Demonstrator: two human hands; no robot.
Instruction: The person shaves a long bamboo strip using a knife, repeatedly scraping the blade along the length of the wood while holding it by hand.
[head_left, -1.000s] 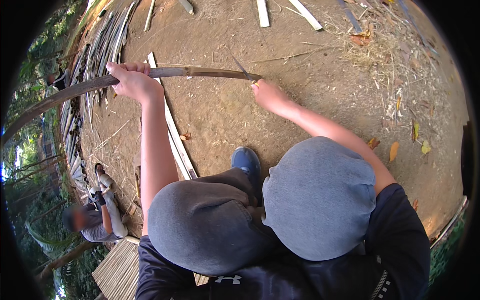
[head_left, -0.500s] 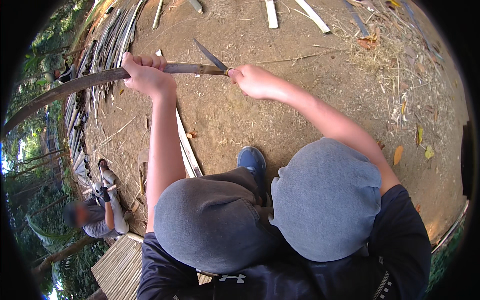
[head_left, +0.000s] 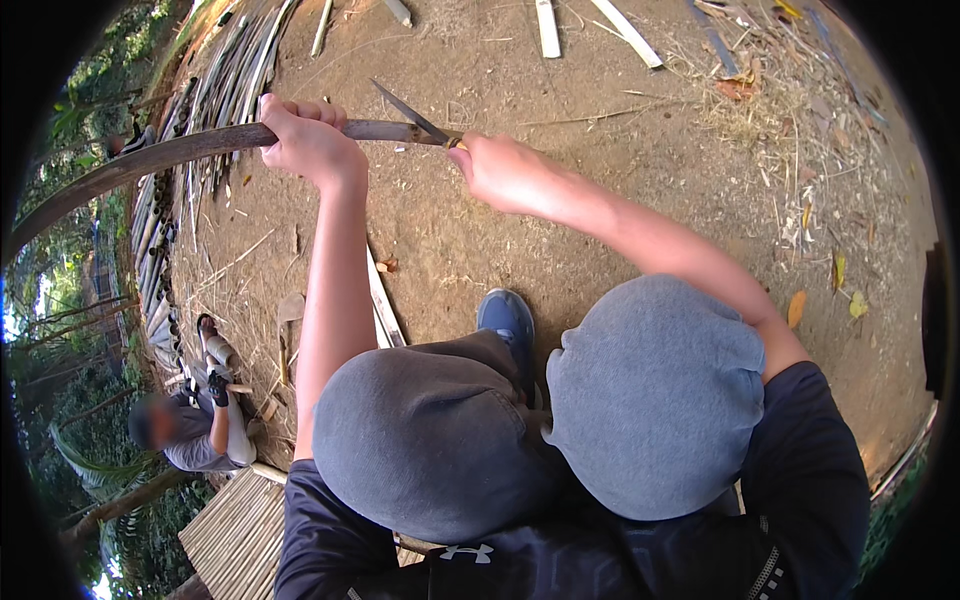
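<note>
A long brown strip that looks like split bamboo (head_left: 165, 160) stretches from the far left to just in front of me, bending in the wide view. My left hand (head_left: 315, 143) is closed around it a short way from its right end. At that end, a knife (head_left: 410, 113) with a dark pointed blade lies across the strip, its tip aimed up and left. My right hand (head_left: 505, 172) is closed on the knife's handle, which the fingers mostly hide. Whether the blade bites into the strip I cannot tell.
Pale split strips (head_left: 548, 28) lie on the dirt ahead, with dry shavings (head_left: 750, 115) at the right. Stacked poles (head_left: 155, 255) line the left side. A person (head_left: 205, 420) sits at the lower left beside a slatted bamboo panel (head_left: 235, 535). My blue shoe (head_left: 506, 315) is below.
My left hand has shifted slightly right with the strip. The knife has slid a little left along the strip's end, so the two hands are closer together.
</note>
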